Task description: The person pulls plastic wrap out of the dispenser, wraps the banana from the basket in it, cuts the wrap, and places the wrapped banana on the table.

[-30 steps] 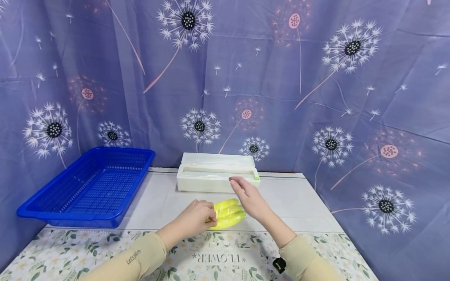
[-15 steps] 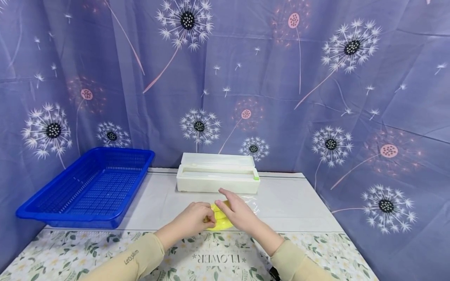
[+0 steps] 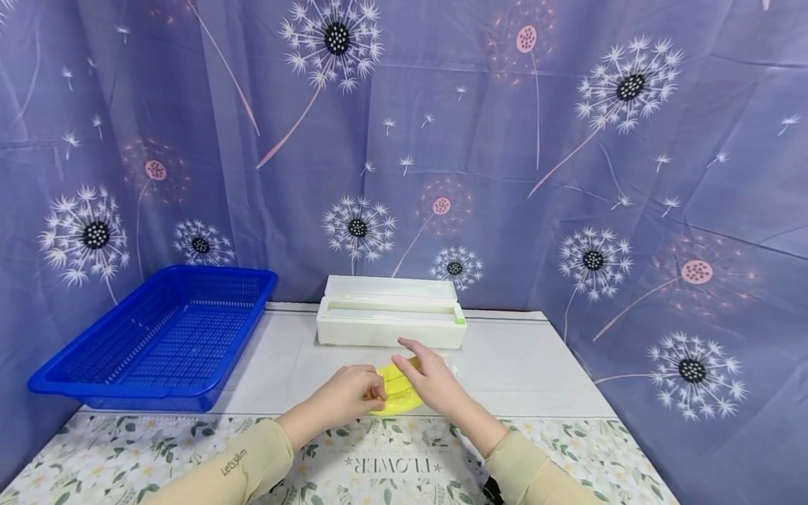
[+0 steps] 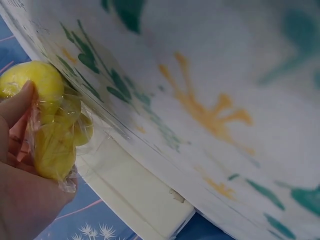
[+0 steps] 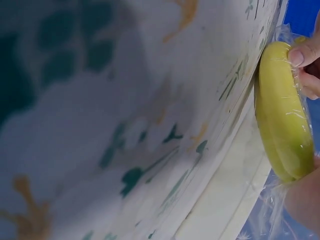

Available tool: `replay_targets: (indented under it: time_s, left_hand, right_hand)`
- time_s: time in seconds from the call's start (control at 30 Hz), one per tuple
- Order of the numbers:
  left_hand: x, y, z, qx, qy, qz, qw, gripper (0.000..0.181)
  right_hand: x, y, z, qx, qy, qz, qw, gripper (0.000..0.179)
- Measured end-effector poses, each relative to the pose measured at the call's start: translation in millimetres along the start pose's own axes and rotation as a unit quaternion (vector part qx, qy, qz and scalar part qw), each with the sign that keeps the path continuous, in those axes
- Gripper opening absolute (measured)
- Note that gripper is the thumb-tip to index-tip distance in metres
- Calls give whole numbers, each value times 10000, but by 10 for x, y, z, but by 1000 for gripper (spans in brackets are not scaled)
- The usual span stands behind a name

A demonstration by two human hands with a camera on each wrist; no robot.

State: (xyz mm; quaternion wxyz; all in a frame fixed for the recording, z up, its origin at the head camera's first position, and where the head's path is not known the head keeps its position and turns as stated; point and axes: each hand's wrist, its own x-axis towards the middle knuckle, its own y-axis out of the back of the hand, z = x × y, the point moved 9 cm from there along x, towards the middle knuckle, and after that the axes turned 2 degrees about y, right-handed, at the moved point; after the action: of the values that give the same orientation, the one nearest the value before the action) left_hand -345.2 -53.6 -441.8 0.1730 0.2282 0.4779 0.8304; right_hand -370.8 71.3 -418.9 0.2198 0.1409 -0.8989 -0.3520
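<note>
A bunch of yellow bananas [image 3: 399, 393] lies at the table's middle, wrapped in clear cling film. My left hand [image 3: 350, 394] pinches its stem end, thumb and fingertips together over the film in the left wrist view, where the bananas [image 4: 52, 145] show end-on. Over the opposite end rests my right hand [image 3: 437, 382], fingers extended and thumb apart, hiding part of the fruit. From the right wrist, the bananas [image 5: 282, 110] are seen lengthwise, and loose cling film [image 5: 270, 205] trails past their far end.
Behind the hands stands a long white cling film dispenser [image 3: 391, 333] with its lid raised. A blue plastic basket [image 3: 142, 389] sits at the left. Purple dandelion curtains [image 3: 492, 210] enclose the back and sides. A floral cloth [image 3: 353, 466] covers the front of the table.
My right hand has moved left and down from beside the bananas onto their right end, with film now showing beyond it. My left hand keeps its pinch, shifted only slightly.
</note>
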Motion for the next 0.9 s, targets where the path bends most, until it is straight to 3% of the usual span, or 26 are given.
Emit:
replay_targets:
  time_s: [0.27, 0.47, 0.73, 0.9]
  left_hand:
    - [-4, -25, -42, -340, 141, -163, 9992, 16]
    - [5, -66, -97, -529, 320, -304, 9976, 17]
    - [-1, -66, -108, -751, 407, -376, 9956, 16]
    - [-7, -56, -93, -747, 407, -363, 9957, 16]
  right_hand:
    - [43, 44, 49, 592, -115, 255, 9979, 54]
    - [58, 64, 90, 1204, -317, 488, 9910, 50]
    - [-15, 182, -141, 2126, -510, 617, 9739, 41]
    - [16, 105, 71, 2690, -893, 647, 9568, 39]
